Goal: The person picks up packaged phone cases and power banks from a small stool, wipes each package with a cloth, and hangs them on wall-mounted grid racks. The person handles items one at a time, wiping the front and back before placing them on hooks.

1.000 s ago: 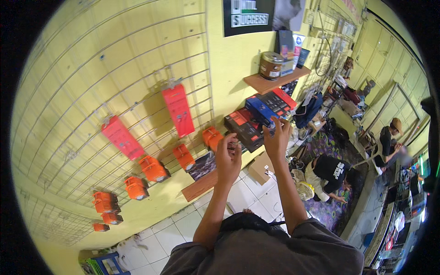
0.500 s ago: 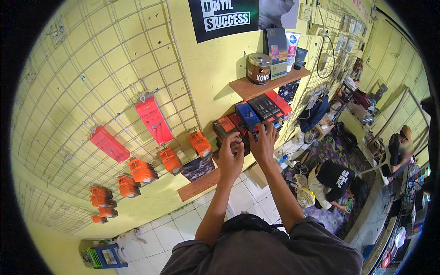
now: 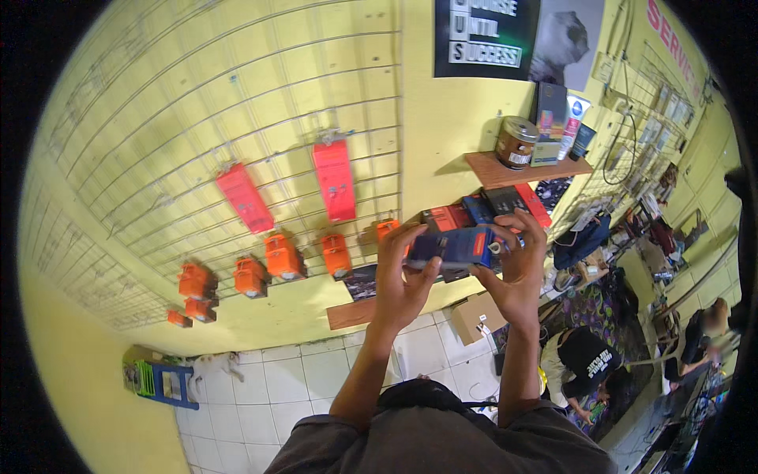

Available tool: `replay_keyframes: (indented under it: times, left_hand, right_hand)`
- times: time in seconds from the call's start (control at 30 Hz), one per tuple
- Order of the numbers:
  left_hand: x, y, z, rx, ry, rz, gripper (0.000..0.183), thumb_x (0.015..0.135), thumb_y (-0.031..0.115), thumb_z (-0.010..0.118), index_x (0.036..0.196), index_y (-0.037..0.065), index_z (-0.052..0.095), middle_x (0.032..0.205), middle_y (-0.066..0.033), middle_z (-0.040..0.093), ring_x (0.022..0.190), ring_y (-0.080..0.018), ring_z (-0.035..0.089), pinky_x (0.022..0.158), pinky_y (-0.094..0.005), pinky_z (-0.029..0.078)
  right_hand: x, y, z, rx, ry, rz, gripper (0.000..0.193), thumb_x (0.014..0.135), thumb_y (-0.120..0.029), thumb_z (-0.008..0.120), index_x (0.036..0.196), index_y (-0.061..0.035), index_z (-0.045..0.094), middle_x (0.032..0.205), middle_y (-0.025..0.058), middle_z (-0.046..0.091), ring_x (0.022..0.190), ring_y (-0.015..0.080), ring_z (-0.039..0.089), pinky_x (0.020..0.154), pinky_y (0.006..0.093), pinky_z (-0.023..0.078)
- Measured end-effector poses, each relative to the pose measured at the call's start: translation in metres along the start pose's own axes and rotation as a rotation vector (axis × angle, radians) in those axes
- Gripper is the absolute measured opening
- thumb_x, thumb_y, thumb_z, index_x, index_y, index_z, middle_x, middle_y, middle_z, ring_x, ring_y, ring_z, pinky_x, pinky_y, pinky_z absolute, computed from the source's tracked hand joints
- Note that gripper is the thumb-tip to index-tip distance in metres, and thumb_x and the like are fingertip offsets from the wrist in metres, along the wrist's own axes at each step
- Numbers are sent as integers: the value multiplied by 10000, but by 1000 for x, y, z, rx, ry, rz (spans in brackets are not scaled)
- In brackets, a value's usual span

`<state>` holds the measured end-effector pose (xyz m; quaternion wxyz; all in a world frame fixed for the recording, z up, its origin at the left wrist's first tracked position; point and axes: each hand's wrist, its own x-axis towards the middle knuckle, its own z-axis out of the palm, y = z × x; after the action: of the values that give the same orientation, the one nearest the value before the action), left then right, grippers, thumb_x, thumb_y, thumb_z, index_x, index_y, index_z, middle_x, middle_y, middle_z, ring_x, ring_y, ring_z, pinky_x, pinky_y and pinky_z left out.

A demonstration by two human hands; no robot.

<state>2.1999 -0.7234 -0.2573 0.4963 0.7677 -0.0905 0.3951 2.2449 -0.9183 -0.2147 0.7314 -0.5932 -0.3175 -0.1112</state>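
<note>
Between my two hands I hold a small dark-blue box (image 3: 452, 248) with an orange-red patch near one end. My left hand (image 3: 401, 272) grips its left end, thumb in front and fingers behind. The right end sits in my right hand (image 3: 517, 268), which has its thumb at the lower edge and bent fingers at the upper corner. Just behind it, black, red and blue boxes (image 3: 505, 201) lie on the lower shelf (image 3: 351, 314); my hands and the held box hide part of them.
On a wooden shelf (image 3: 530, 167) above stand a brown jar (image 3: 516, 144), tubes and boxes. Left, a wire grid (image 3: 260, 126) carries red packages (image 3: 335, 182) and orange lantern-like items (image 3: 281, 257). A cardboard box (image 3: 476, 317) and a cat (image 3: 213, 370) are on the floor; people work at right.
My hands have come away from the stacked boxes with the blue box now held between them. The view has swung left, so the shelves appear further right.
</note>
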Motion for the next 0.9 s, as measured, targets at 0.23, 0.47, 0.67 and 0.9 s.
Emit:
replay_keyframes:
  times: [0.23, 0.47, 0.67, 0.9]
  left_hand:
    - [-31, -9, -114, -675, -341, -551, 452, 1012, 176, 752, 1393, -3, 586, 1205, -66, 698, 1138, -154, 647, 1032, -323, 497]
    - [-51, -33, -269, -591, 187, -462, 347, 950, 37, 785, 1269, -15, 660, 1177, -81, 719, 1079, -150, 677, 952, -311, 557]
    - [-37, -41, -381, -502, 300, -361, 424, 955, 53, 777, 1339, -32, 619, 1244, -97, 708, 1184, -176, 656, 1053, -355, 532]
    - [-2, -48, -441, -434, 369, -180, 341, 977, -4, 735, 1296, -47, 624, 1238, -158, 706, 1180, -210, 692, 976, -337, 605]
  right_hand:
    - [-8, 5, 110, 467, -226, 167, 965, 778, -26, 901, 1573, -77, 356, 1447, 127, 512, 1321, 293, 581, 1093, 432, 529]
    - [-57, 20, 285, 147, -223, 207, 695, 895, 26, 804, 1496, -51, 464, 1367, 117, 567, 1234, 228, 601, 1014, 388, 553]
    - [-64, 20, 417, 53, -214, 79, 566, 923, 75, 748, 1428, -38, 518, 1289, 114, 616, 1160, 196, 633, 987, 369, 558]
    - [-24, 12, 497, 109, -101, -19, 410, 956, 93, 706, 1335, 2, 580, 1268, 101, 647, 1160, 182, 645, 974, 337, 575]
